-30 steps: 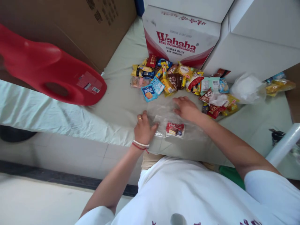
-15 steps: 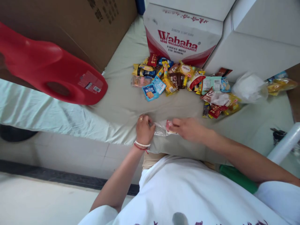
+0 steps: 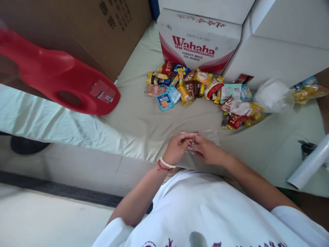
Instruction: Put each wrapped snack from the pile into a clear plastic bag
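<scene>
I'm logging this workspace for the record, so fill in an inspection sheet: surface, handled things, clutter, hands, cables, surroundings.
Surface: pale green cloth, wrinkled.
Handled things: clear plastic and a small red packet, the packet mostly hidden.
Clutter: mixed wrapped snacks before the Wahaha box; white crumpled bag; clear-wrapped roll at far right.
Hands: left hand and right hand close together, both closed on the clear plastic.
Cables: nothing seen.
Surroundings: red plastic container, brown carton, floor.
</scene>
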A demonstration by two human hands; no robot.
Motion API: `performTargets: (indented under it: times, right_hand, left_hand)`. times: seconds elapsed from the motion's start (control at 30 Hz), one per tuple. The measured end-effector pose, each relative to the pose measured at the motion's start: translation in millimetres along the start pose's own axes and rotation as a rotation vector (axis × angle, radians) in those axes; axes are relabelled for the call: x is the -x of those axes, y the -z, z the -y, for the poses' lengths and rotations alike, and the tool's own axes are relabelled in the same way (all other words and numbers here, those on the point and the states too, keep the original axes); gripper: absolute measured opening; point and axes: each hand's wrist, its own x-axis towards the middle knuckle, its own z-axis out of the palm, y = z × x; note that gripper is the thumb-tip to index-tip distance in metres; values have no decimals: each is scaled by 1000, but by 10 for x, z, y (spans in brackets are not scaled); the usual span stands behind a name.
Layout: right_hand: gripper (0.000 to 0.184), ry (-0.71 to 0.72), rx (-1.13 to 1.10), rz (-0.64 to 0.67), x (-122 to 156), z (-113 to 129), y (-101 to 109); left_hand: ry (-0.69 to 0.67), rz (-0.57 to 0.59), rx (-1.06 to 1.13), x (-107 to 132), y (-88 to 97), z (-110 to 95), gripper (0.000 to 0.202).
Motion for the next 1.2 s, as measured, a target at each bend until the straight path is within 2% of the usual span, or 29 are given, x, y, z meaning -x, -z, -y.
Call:
performTargets:
  times: [0.07,0.13,0.2,0.23,0.27,0.33,0.4,0.43,0.5,0.57,0.63,0.7,0.73,0.83,0.9,0.97,1.03,1.1,1.2]
  right_hand:
    - [31,-88,-134,-77,65,-32,112]
    - [30,-318,-172,-311,115,-118,246]
    - [30,-560,-52,-590,129,-240,363]
    - [29,-647,35,-654,126,-301,400]
    - [31,-713,113,-643,123,-354,419]
    - [34,-784,199,-445,141,-412,399]
    - [28,-769,247,-208,214,-387,326]
    - [23,-735,278,-139,269,-346,285]
    - [14,-674,328,-133,377,-225,221]
    - [16,-654,315,-220,417,-84,186]
    - [23,-606,251,-279,336,49,153]
    - [32,-526,198,-245,151,153,97]
    - [34,-500,189,-205,44,192,62]
    - [28,-515,178,-139,-192,258,-42]
    - [21,-527,95,-229,-203,261,-87]
    - [23,-523,-93,-361,-112,230,-111]
    - [32,-574,-331,-479,17,172,-129]
    - [38,-681,-538,-596,129,109,-157]
    - [41,-808,-815,-718,257,51,-199]
  left_hand:
    - [-140,12,-244,-47,-203,80,41]
    - [-231,2,-515,-38,-317,148,47]
    - [-233,7,-731,5,-360,172,48]
    - [-214,8,-817,26,-364,167,47]
    - [-193,4,-893,42,-362,154,45]
    - [-168,-12,-1009,56,-349,124,41]
    - [-177,-39,-1061,49,-338,110,38]
    - [-186,-58,-1064,43,-336,113,36]
    - [-198,-107,-1038,29,-343,139,32]
    - [-190,-198,-981,12,-359,183,29]
    - [-168,-323,-908,-16,-369,233,42]
    - [-124,-395,-864,-58,-353,271,60]
    - [-96,-386,-859,-82,-333,279,59]
    - [-50,-270,-780,-126,-232,231,36]
    - [-99,-242,-611,-105,-173,142,25]
    - [-192,-234,-433,-40,-174,43,20]
    - [-294,-191,-323,42,-267,-18,16]
    - [-388,-82,-269,111,-449,-11,17]
    - [-496,223,-279,164,-774,90,23]
